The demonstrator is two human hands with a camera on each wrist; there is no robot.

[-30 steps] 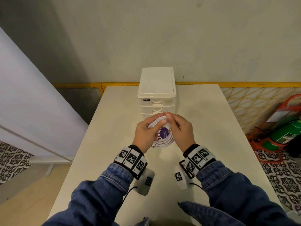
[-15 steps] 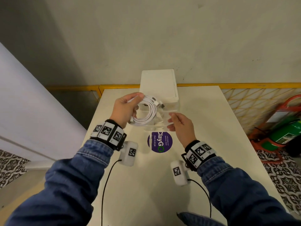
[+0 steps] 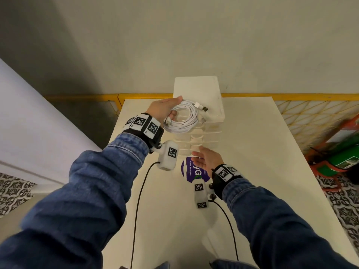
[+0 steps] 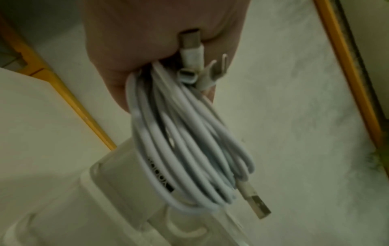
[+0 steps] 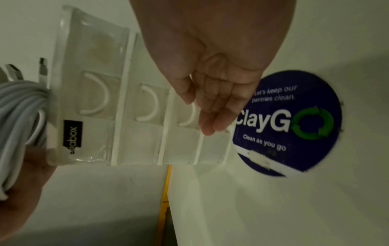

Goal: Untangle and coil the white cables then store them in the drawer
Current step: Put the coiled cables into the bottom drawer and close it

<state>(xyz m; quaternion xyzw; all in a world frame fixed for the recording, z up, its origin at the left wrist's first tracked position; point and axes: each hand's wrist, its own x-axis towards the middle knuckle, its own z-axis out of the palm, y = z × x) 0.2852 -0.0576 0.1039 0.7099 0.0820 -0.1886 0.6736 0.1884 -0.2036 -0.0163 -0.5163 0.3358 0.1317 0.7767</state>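
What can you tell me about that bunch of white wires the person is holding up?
The white cables are wound into one round, loose coil of smooth plastic cord. Metal plugs stick out: USB ends on the far side, smaller ones by the palm. The left hand grips the coil in the air, in front of the drawer unit, touching nothing else.

Cream table (image 3: 252,171) against grey wall (image 3: 174,35); patterned, perhaps tiled, floor (image 3: 345,200).

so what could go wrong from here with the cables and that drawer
1. The left hand grips the coiled white cables on one side only; the free loops and USB plug hang loose, so the coil may spring apart or snag.
2. The right hand is open at the lowest drawer handle; pulling one-handed could slide the light drawer unit across the table.
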